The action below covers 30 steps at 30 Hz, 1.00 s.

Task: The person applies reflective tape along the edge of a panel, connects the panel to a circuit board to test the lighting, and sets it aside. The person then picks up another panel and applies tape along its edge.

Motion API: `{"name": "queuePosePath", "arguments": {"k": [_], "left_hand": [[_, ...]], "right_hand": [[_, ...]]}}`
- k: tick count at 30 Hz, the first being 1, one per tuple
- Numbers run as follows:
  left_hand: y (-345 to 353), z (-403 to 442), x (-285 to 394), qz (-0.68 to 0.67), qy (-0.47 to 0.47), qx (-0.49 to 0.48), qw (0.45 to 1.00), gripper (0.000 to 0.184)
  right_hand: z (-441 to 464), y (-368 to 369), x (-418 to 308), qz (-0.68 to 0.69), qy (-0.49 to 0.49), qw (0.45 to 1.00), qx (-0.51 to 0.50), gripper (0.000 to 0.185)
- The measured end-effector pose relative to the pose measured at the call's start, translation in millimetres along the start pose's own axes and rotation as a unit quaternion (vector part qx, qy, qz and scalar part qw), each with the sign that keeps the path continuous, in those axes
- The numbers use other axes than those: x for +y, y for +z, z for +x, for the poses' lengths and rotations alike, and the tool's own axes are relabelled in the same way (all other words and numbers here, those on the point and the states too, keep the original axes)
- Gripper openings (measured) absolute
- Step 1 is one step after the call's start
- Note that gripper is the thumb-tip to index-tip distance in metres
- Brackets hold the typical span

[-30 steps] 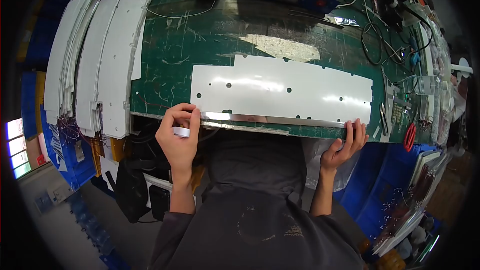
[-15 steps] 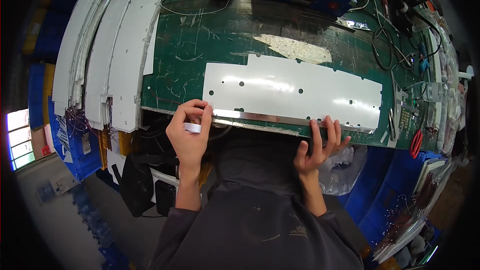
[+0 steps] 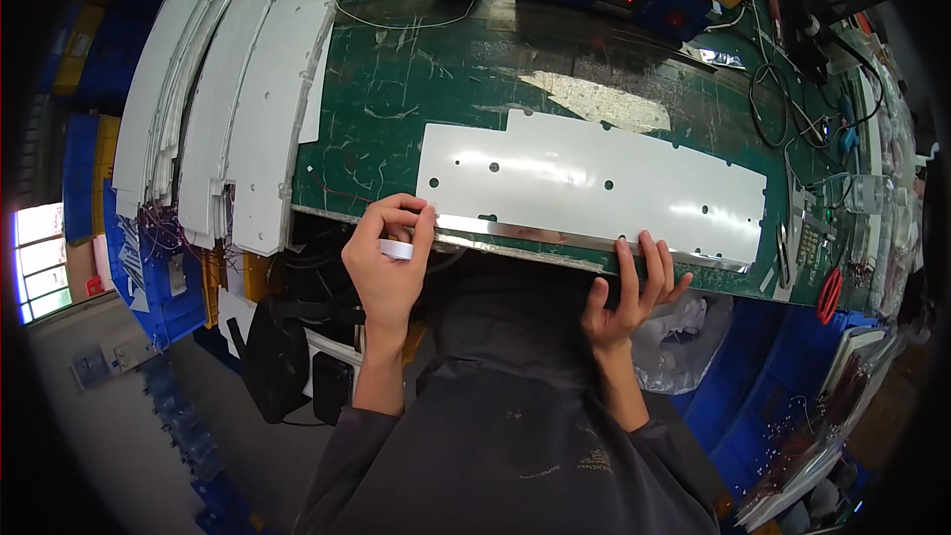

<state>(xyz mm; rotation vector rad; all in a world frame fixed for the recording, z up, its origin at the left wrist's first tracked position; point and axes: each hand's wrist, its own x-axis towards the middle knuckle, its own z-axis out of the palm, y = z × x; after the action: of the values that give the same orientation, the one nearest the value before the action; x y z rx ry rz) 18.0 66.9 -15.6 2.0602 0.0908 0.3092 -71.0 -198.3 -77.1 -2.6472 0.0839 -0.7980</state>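
So, the green tabletop [image 3: 396, 69] stretches out beyond the left grip [image 3: 384, 274], with stacked white panels [image 3: 260, 109] left of that grip! The holed white panel [image 3: 584, 173] lies ahead of both grips: the right grip [image 3: 630, 303] spreads wide, fingers at the panel's near edge; the left grip, narrow, fingertips at its corner, holds a white roll [image 3: 396, 250].
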Motion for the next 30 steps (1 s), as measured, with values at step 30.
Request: {"name": "queuePosePath", "arguments": {"k": [30], "left_hand": [[18.2,-58.1,73.1,-0.267,0.027,-0.402,0.875,0.023]], "right_hand": [[-27.9,-19.8,-35.9,0.421,-0.046,0.889,-0.176,0.054]]}}
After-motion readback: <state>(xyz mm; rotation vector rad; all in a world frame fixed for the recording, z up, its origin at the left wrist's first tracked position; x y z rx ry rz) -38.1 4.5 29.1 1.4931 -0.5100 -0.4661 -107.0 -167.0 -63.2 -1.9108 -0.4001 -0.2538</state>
